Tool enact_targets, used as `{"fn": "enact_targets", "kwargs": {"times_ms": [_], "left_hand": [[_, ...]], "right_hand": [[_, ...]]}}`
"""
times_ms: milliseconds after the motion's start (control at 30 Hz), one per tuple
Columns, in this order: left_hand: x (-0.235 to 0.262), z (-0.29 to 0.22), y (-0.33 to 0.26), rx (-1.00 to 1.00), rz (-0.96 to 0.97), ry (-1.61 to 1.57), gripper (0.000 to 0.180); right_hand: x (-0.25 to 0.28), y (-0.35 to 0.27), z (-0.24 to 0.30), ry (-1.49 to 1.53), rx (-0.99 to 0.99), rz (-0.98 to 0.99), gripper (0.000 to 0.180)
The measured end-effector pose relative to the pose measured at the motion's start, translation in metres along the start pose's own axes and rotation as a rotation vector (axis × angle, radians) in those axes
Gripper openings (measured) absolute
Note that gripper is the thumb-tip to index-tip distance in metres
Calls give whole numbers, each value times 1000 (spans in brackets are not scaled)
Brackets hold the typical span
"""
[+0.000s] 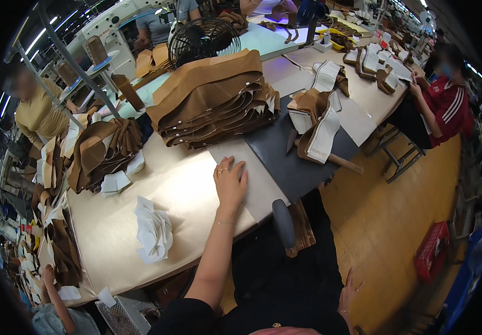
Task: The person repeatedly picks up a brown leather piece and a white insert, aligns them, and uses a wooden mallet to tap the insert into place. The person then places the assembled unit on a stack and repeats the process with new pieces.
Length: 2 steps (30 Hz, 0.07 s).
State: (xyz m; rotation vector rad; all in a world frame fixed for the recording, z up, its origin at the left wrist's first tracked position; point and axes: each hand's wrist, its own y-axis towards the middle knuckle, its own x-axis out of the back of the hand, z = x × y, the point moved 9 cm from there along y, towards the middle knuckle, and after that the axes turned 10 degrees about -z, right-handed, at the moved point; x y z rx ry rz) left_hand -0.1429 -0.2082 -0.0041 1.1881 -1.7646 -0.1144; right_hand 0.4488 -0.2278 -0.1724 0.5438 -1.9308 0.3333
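My left hand (pixel 230 181) rests on the pale covered table (pixel 112 223), fingers apart, with nothing in it. Just beyond it rises a tall stack of brown leather-like pieces (pixel 204 106). To its right lies a dark grey board (pixel 274 162), on which brown and white pieces (pixel 319 125) sit in a loose heap. A wooden handle (pixel 346 163) sticks out from under that heap; what it belongs to is partly covered. My right hand (pixel 350 293) hangs low beside my dark clothing, over the floor, fingers apart and seemingly holding nothing.
White folded pieces (pixel 153 230) lie left of my arm. A dark rounded pad (pixel 283 223) and a worn wooden block (pixel 301 229) stand at the table's near edge. A black fan (pixel 204 42) is behind the stack. A person in red (pixel 445 106) sits right; a red basket (pixel 432 251) is on the floor.
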Motion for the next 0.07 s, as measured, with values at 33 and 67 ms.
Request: {"fn": "enact_targets", "kwargs": {"times_ms": [33, 67], "left_hand": [[0, 0, -3, -4, -2, -1, 27], [-1, 2, 0, 3, -10, -5, 28]], "right_hand": [[-2, -2, 1, 16, 10, 26, 74], [-1, -1, -2, 13, 17, 26, 74]]}}
